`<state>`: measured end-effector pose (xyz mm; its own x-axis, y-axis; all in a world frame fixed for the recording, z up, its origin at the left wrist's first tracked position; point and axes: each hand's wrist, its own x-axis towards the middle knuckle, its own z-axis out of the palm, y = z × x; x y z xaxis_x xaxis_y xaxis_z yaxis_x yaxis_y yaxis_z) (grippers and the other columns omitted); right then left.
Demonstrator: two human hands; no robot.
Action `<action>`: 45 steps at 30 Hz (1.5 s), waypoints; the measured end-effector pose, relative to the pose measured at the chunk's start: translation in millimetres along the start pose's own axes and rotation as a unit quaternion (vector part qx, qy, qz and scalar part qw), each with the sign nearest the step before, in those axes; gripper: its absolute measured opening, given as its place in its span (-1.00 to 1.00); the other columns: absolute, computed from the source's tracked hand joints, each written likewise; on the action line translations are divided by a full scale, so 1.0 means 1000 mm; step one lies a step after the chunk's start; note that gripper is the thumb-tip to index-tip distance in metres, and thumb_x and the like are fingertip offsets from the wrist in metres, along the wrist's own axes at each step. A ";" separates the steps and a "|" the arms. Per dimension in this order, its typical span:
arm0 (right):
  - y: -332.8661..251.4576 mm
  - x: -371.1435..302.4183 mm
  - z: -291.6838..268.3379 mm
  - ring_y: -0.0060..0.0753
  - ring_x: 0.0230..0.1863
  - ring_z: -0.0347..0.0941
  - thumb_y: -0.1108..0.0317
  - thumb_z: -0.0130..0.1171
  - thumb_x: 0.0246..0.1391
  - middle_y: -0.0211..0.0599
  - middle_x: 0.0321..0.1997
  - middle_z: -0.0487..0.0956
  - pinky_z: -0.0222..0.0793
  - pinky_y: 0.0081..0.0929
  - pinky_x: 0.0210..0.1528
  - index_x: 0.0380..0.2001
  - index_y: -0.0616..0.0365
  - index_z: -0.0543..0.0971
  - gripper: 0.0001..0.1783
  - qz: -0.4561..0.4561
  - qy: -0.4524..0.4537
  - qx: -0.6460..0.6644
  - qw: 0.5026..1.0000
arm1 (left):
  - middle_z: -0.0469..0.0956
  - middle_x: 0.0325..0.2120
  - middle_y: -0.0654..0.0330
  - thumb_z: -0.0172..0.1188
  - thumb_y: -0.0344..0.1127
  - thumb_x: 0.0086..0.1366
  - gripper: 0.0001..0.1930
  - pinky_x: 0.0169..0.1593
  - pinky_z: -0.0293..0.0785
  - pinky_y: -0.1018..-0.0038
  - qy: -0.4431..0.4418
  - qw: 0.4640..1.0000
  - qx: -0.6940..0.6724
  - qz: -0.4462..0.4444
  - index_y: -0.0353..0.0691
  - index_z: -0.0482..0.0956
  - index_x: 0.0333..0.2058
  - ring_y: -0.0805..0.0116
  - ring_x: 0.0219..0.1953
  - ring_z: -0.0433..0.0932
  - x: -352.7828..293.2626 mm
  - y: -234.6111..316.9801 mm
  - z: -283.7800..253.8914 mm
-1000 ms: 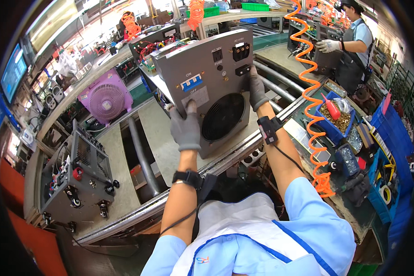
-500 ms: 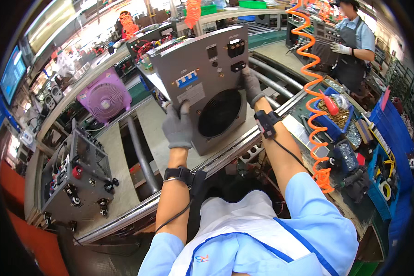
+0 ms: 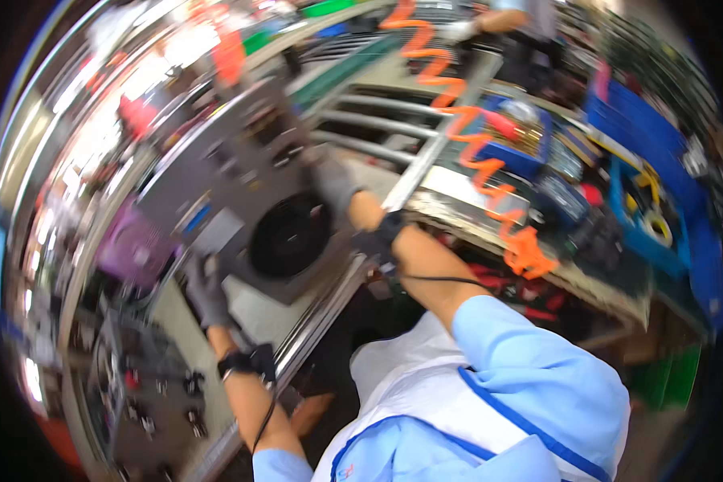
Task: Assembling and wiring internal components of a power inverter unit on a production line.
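A grey metal cabinet [image 3: 231,173] stands tilted in view on the roller bench, its panel facing me. The panel bears a round black fan grille [image 3: 291,235], dark sockets near the top and a pale label [image 3: 217,231]. My left hand [image 3: 207,291], in a grey glove, grips the cabinet's lower left edge, fingers pointing up along it. On the opposite side my right hand [image 3: 335,185], also gloved, holds the right edge beside the grille. Motion blurs both hands, and fingers behind the edges are hidden. Black straps with cables circle both wrists.
A purple fan [image 3: 132,245] stands beyond the cabinet. Another grey unit with casters [image 3: 149,402] lies at lower left. Metal rollers [image 3: 377,149] run at right. An orange coiled hose [image 3: 466,128] hangs before blue parts bins [image 3: 530,161]. A co-worker's gloved hand [image 3: 458,32] shows at top.
My view has swung to the right, so cabinet and hands sit farther left in the picture and blur. Both hands stay at the cabinet's sides; the left looks lower along its edge.
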<state>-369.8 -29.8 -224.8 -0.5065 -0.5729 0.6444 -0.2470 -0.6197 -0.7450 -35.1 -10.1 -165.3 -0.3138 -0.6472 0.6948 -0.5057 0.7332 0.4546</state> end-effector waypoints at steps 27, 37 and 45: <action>-0.338 -0.340 -0.444 -0.64 -0.51 0.37 0.23 0.06 0.00 -0.46 -0.51 0.49 0.29 -0.65 -0.46 -0.40 0.18 0.52 -0.77 0.269 0.471 -0.284 0.791 | 0.50 -0.28 -0.04 0.05 -0.06 0.16 -0.55 -0.16 0.36 0.38 -0.086 0.986 -0.144 0.018 -0.35 0.44 -0.14 0.22 -0.27 0.47 -0.081 0.139 0.124; -0.282 -0.350 -0.479 -0.15 -0.53 0.39 0.06 0.09 -0.07 -0.18 -0.61 0.47 0.25 -0.27 -0.45 -0.63 0.15 0.49 -0.65 0.206 0.428 -0.600 0.644 | 0.50 -0.30 -0.02 0.05 -0.06 0.17 -0.55 -0.16 0.36 0.39 -0.245 0.942 -0.228 0.021 -0.36 0.43 -0.14 0.24 -0.28 0.47 -0.071 0.218 0.203; -0.295 -0.337 -0.463 -0.12 -0.17 0.42 -0.07 0.08 -0.14 -0.14 -0.29 0.54 0.28 -0.31 -0.09 -0.37 0.09 0.56 -0.55 0.449 0.404 -0.514 0.609 | 0.50 -0.31 -0.01 0.05 -0.06 0.17 -0.54 -0.17 0.36 0.41 -0.346 0.901 -0.255 0.057 -0.36 0.43 -0.13 0.26 -0.28 0.47 0.002 0.317 0.230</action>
<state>-509.2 594.2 -302.3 -0.9573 0.2749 -0.0891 0.2534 0.6500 -0.7164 -381.4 172.9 -148.1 -0.8558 -0.4071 0.3192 -0.0585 0.6892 0.7222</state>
